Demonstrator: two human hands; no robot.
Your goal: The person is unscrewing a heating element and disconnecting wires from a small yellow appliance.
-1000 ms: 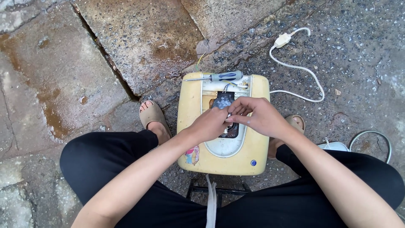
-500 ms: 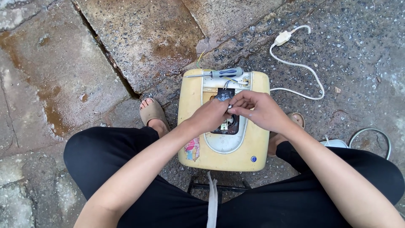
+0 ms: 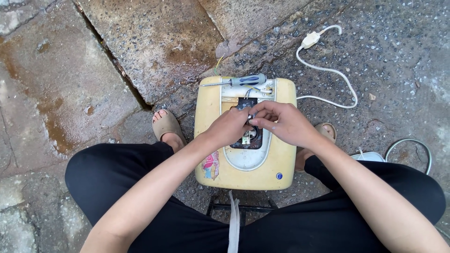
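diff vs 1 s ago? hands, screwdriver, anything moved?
Little changed. Both hands, left hand and right hand, stay pinched together on a small part over the dark opening of the pale yellow plastic appliance housing; what the part is cannot be told. The fingers shifted only slightly. The blue-handled screwdriver still lies on the housing's far edge, and the white cord is unmoved.

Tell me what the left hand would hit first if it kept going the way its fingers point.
Most likely the right hand: the left hand points rightward, fingertips already meeting over the yellow appliance's open cavity. Depth is unclear.
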